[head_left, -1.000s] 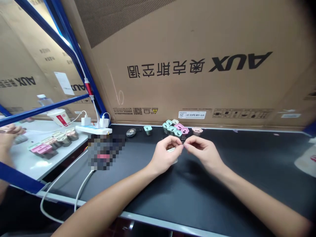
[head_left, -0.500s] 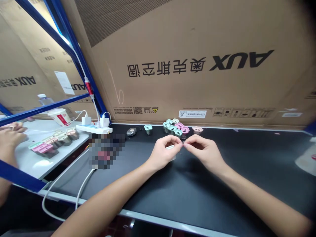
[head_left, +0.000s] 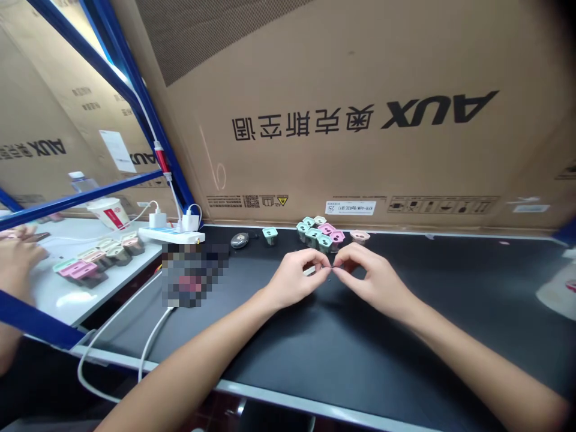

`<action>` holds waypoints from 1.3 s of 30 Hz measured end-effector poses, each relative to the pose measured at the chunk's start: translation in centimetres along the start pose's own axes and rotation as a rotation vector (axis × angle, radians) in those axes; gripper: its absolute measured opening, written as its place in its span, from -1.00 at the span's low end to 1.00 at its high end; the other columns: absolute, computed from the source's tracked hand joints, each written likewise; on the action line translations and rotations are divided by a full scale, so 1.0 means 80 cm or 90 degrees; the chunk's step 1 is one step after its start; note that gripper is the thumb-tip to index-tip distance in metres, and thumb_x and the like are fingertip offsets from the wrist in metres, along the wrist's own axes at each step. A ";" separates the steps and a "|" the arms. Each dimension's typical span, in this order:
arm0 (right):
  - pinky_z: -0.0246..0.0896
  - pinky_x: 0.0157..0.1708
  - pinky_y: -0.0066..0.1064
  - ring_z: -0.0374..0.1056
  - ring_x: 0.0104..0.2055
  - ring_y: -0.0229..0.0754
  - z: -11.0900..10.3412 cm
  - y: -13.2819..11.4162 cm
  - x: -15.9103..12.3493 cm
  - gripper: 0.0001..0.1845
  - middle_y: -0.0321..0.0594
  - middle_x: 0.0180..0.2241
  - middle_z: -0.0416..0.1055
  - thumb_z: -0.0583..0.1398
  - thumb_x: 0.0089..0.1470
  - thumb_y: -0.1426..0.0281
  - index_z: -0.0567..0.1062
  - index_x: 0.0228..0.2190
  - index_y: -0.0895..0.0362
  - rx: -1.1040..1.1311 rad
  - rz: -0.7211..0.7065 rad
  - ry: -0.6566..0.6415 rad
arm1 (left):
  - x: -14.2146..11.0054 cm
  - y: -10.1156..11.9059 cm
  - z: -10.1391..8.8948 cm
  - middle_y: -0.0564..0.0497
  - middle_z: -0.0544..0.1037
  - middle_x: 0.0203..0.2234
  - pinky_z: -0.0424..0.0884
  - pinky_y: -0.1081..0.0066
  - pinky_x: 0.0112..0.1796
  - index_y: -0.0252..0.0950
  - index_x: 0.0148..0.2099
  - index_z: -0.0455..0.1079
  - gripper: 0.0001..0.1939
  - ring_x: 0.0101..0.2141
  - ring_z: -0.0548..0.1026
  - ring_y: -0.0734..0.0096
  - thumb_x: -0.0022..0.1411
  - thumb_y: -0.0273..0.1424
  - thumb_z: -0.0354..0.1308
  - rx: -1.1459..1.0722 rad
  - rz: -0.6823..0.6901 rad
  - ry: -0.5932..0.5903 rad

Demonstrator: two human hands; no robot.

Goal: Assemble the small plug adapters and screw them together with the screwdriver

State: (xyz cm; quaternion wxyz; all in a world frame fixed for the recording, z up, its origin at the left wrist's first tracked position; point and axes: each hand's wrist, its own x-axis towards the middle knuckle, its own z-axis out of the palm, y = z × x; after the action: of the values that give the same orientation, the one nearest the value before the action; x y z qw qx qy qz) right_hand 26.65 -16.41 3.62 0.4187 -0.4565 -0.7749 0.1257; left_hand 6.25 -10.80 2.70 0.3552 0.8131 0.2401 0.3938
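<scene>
Pinching a small pale strip (head_left: 309, 270) over a black surface (head_left: 369, 360)

Head cam view, looking down at the work. My left hand (head_left: 294, 280) has its fingers curled in, with the pale strip poking out from under them and held just above the surface. My right hand (head_left: 375, 282) comes in from the other side, thumb and fingertips (head_left: 344, 261) pinched together, almost meeting the left fingertips right in the middle. Something tiny may be between them, but it's too small to make out. For fiddly stuff like this, I'd say keep the fingertips braced against each other and stay low over the bare surface so nothing pings away.

Just past the hands sits a tight cluster of mint and pink plastic plugs (head_left: 318, 234), with one mint plug (head_left: 270, 235) and one peach plug (head_left: 360, 237) set apart on either side. A dark oval pouch (head_left: 239, 240) lies near the white power strip (head_left: 171, 235), and a blurred patch (head_left: 194, 276) covers part of the surface. Over on the left, another person's hand (head_left: 15, 258) is beside more plugs (head_left: 99, 258) on a white table (head_left: 54, 294). A big AUX cardboard box (head_left: 346, 132) stands behind it all.
</scene>
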 end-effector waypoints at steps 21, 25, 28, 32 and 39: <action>0.30 -0.27 -0.31 0.37 -0.31 -0.16 -0.006 0.001 0.002 -0.96 -0.24 -0.34 0.47 0.21 0.13 0.43 0.48 -0.36 0.05 -0.010 0.007 -0.093 | 0.000 -0.006 -0.005 0.02 0.54 -0.38 0.41 0.43 -0.20 -0.29 -0.16 0.53 -0.84 -0.33 0.49 0.41 0.31 -0.32 0.21 0.119 0.038 -0.069; 0.32 -0.29 -0.31 0.36 -0.34 -0.16 -0.002 -0.004 0.005 -0.90 -0.25 -0.39 0.47 0.25 0.12 0.30 0.49 -0.37 0.07 0.113 0.093 -0.036 | 0.000 -0.002 -0.004 0.03 0.51 -0.39 0.40 0.42 -0.23 -0.30 -0.14 0.53 -0.82 -0.34 0.47 0.42 0.28 -0.31 0.24 0.089 0.026 -0.046; 0.31 -0.32 -0.34 0.34 -0.38 -0.20 0.003 -0.005 0.006 -0.81 -0.27 -0.42 0.44 0.28 0.11 0.22 0.48 -0.40 0.08 0.205 0.150 -0.017 | 0.000 0.000 -0.002 0.02 0.51 -0.38 0.39 0.43 -0.23 -0.31 -0.20 0.52 -0.86 -0.34 0.45 0.44 0.28 -0.33 0.23 0.057 0.020 -0.032; 0.25 -0.35 -0.37 0.29 -0.41 -0.24 0.008 -0.003 0.007 -0.78 -0.31 -0.45 0.40 0.32 0.09 0.21 0.48 -0.40 0.10 0.272 0.180 0.002 | 0.000 0.003 -0.001 0.02 0.49 -0.38 0.38 0.45 -0.23 -0.32 -0.25 0.49 -0.87 -0.34 0.43 0.45 0.29 -0.36 0.21 0.005 0.006 -0.010; 0.23 -0.35 -0.37 0.27 -0.41 -0.24 0.007 -0.005 0.006 -0.79 -0.32 -0.45 0.38 0.32 0.09 0.23 0.47 -0.41 0.10 0.286 0.187 -0.008 | 0.000 0.005 -0.003 0.00 0.48 -0.38 0.36 0.45 -0.26 -0.33 -0.26 0.48 -0.86 -0.35 0.41 0.46 0.29 -0.35 0.21 -0.028 0.008 0.015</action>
State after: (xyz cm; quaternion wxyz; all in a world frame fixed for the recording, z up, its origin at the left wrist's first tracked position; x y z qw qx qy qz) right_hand 25.85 -16.11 3.73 0.4821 -0.4590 -0.6557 0.3564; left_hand 6.07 -10.99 3.12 0.3675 0.8018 0.2308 0.4109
